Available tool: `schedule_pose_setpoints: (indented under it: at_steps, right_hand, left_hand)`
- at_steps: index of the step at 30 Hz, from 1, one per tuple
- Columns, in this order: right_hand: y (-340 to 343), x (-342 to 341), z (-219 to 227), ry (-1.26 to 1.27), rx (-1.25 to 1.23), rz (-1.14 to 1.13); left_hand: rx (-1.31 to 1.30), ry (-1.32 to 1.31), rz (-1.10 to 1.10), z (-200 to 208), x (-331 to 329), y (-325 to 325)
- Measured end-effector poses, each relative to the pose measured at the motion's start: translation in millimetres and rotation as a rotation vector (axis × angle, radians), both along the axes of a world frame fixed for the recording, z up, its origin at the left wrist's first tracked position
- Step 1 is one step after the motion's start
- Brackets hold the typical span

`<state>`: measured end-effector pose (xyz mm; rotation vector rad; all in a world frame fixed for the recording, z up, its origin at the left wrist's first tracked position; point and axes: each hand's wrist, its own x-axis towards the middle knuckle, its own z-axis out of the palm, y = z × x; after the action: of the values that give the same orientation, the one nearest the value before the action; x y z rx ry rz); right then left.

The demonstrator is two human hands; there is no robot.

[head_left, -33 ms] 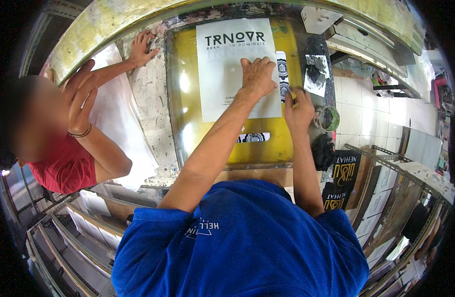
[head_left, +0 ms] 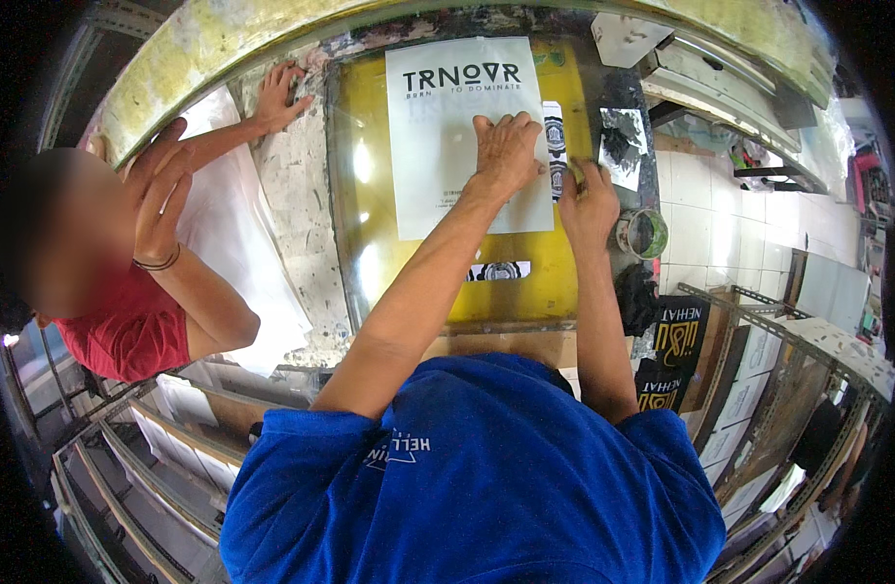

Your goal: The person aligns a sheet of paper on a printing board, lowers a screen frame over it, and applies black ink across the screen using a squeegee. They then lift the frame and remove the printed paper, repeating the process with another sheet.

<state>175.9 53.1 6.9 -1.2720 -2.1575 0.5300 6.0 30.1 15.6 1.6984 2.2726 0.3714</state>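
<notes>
A white sheet with black lettering [head_left: 472,136] lies on a yellow panel [head_left: 365,263] with a dark surround. My left hand [head_left: 509,154] rests on the right part of this sheet, fingers bent and slightly apart, thumb out to the side. Just right of the sheet, my right hand [head_left: 590,204] is closed in a pinch over the panel's right edge. What its fingertips hold is too small to make out. Beside them runs a strip with black-and-white emblems [head_left: 555,141]. A similar short strip [head_left: 502,271] lies below the sheet.
A co-worker in a red top [head_left: 126,326] leans in at left, one hand [head_left: 280,97] on the worktable. A round clear container [head_left: 644,234], a dark cloth [head_left: 636,300] and a black-smeared white paper [head_left: 622,146] sit at right. Metal racks [head_left: 807,360] stand behind on both sides.
My right hand has shifted slightly away from me along the panel's right edge, its fingertips drawn closer together. My left hand and the sheet have stayed put.
</notes>
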Motion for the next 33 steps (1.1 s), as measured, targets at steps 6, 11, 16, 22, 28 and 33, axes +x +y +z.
schedule_pose_setpoints:
  at_steps: [6,11,16,22,28,33]
  right_hand:
    - [92.2,-54.9,-19.1,-0.077,0.093,0.1]
    - [119.6,-66.9,-23.4,-0.213,-0.004,0.208]
    - [121.2,-61.5,-13.7,-0.189,0.018,0.256]
    - [86.9,-16.6,39.0,-0.044,0.068,0.234]
    - [88.7,8.0,110.9,0.295,-0.129,0.099]
    - [111.9,-9.2,68.3,0.27,-0.09,0.211]
  left_hand:
    - [-0.034,-0.006,0.018,6.9,1.6,6.2]
    - [-0.073,0.0,0.01,9.7,-0.3,8.9]
    - [-0.084,-0.034,0.016,9.6,-0.3,9.9]
    - [-0.113,-0.023,0.009,12.1,0.1,11.0]
    - [-0.143,-0.003,0.002,11.2,-3.2,9.3]
    - [-0.179,-0.011,-0.007,14.2,-1.0,20.1]
